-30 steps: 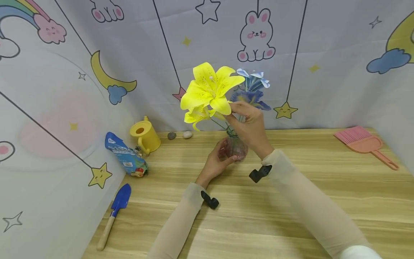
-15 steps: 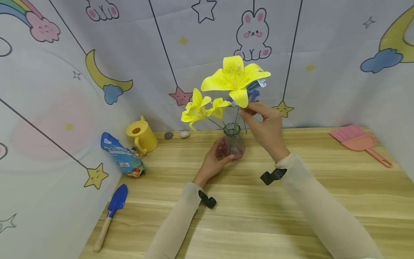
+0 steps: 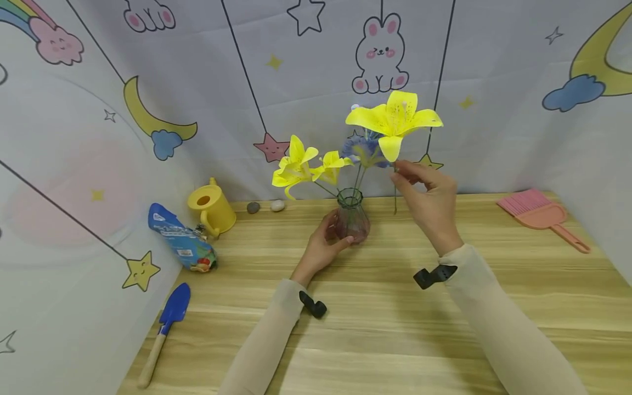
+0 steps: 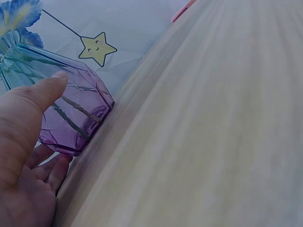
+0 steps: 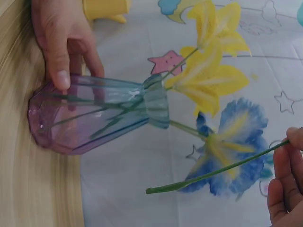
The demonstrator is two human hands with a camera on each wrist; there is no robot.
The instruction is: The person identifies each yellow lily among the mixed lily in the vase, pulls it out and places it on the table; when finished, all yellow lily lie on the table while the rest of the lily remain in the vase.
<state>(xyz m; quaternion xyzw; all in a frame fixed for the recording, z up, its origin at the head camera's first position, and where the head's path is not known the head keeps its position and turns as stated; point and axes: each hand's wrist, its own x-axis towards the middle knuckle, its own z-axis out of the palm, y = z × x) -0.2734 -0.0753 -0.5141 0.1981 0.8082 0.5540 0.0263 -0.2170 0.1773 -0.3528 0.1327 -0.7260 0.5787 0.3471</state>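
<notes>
On the wooden surface (image 3: 395, 329) the vase (image 3: 351, 218) stands at the centre, and it holds yellow lilies (image 3: 302, 164) and a blue flower (image 3: 362, 149). My left hand (image 3: 323, 247) has its grip around the vase from 8 o'clock. My right hand (image 3: 429, 200) pinches the stem of a yellow lily (image 3: 395, 119), outside the vase at 2 o'clock.

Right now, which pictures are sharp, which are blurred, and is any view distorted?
Head view: sharp, evenly lit, wide-angle bending at the edges. Left wrist view: table smeared into streaks, glass vase fairly clear. Right wrist view: vase and green stem clear, yellow flowers soft, scene turned sideways.
</notes>
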